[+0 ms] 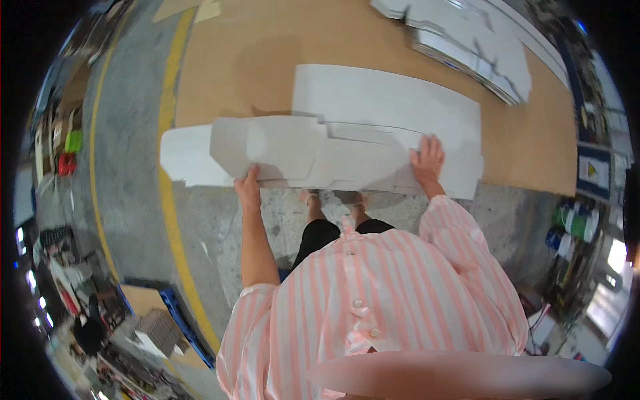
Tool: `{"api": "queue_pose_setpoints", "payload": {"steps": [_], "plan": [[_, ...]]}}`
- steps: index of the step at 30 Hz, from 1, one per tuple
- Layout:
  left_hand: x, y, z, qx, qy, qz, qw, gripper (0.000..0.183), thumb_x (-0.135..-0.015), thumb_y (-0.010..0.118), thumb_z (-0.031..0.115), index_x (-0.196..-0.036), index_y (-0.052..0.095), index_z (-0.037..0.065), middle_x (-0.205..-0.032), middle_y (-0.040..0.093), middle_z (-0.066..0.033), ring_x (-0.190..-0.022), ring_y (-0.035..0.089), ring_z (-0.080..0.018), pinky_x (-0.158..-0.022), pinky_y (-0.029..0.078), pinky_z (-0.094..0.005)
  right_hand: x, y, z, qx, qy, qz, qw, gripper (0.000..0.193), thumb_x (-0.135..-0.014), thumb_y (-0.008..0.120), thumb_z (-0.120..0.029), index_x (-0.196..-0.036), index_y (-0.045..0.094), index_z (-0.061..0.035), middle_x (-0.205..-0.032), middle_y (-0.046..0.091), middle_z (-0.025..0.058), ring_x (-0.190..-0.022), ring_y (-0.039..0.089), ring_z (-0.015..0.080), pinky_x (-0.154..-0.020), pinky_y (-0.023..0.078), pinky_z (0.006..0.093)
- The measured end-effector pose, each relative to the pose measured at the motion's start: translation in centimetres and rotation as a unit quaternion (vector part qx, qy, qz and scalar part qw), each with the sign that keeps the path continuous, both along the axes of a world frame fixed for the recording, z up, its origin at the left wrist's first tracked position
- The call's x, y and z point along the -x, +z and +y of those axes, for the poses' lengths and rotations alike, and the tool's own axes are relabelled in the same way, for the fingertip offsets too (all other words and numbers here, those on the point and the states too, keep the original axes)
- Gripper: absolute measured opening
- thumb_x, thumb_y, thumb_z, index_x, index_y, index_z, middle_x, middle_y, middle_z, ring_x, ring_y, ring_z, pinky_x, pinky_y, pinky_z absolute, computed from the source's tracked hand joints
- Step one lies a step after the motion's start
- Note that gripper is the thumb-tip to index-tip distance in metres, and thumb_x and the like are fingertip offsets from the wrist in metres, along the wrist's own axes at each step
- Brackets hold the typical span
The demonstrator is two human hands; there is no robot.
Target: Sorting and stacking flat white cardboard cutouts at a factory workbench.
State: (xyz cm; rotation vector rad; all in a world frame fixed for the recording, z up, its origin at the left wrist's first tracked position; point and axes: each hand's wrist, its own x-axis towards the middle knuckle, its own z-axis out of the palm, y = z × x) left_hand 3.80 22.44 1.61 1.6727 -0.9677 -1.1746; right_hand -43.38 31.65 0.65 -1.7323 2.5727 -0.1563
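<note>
A long white die-cut cardboard sheet (287, 147) lies along the near edge of the work surface, with a notched flap layer on top. At its near left edge my left hand (249, 190) grips the cardboard, thumb on top and the other fingers hidden underneath. My right hand (428, 162) rests flat near the right end, fingers stretched out over the white cardboard. Behind and partly beneath lies a wide plain white panel (387, 93). Whether the panel and the die-cut sheet are one piece, I cannot tell.
Brown board (233, 80) covers the work surface. A stack of white cut cardboard (467, 50) sits at the far right. Yellow lines (175, 227) mark the concrete floor on the left. A blue-edged pallet (177, 320) with boxes stands at the lower left.
</note>
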Motion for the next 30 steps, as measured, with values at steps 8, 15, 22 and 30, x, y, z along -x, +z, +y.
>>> {"api": "queue_pose_setpoints", "payload": {"steps": [8,15,22,30], "plan": [[1.9,2.5,-1.1,-0.023,0.115,0.229,0.966,0.032,-0.079,0.063,0.017,-0.090,0.059,-0.013,-0.089,0.062,-0.0095,-0.080,0.055,-0.0148,-0.073,0.043,-0.0290,1.0,0.9,0.7,-0.009,-0.023,0.005,1.000,0.064,-0.083,0.044,-0.046,-0.135,0.027,-0.0133,-0.140,0.022,0.0131,-0.130,0.016,0.0333,-0.102,0.014,0.0531],[0.7,1.7,-0.6,-0.046,0.049,0.074,0.995,0.029,-0.078,0.064,0.018,-0.094,0.059,-0.005,-0.092,0.061,-0.0096,-0.080,0.056,-0.0162,-0.072,0.044,-0.0298,1.0,0.1,0.7,-0.013,-0.004,0.046,0.999,0.064,-0.082,0.048,-0.044,-0.133,0.030,-0.0111,-0.138,0.027,0.0145,-0.128,0.022,0.0338,-0.101,0.018,0.0526],[3.5,0.1,1.4,-0.056,0.213,0.446,0.868,0.034,-0.080,0.059,0.023,-0.107,0.051,0.004,-0.103,0.057,-0.0062,-0.096,0.054,-0.0214,-0.084,0.043,-0.0355,1.2,0.2,1.0,-0.004,-0.004,0.029,1.000,0.063,-0.084,0.043,-0.046,-0.136,0.027,-0.0140,-0.141,0.023,0.0132,-0.130,0.018,0.0313,-0.101,0.016,0.0513],[5.7,0.8,1.3,-0.037,0.270,0.534,0.801,0.031,-0.082,0.059,0.013,-0.110,0.051,0.001,-0.106,0.057,-0.0079,-0.096,0.054,-0.0233,-0.084,0.044,-0.0364,1.3,-0.6,1.0,-0.003,0.003,0.019,1.000,0.063,-0.086,0.040,-0.048,-0.137,0.024,-0.0144,-0.142,0.018,0.0119,-0.131,0.014,0.0305,-0.102,0.014,0.0507]]}}
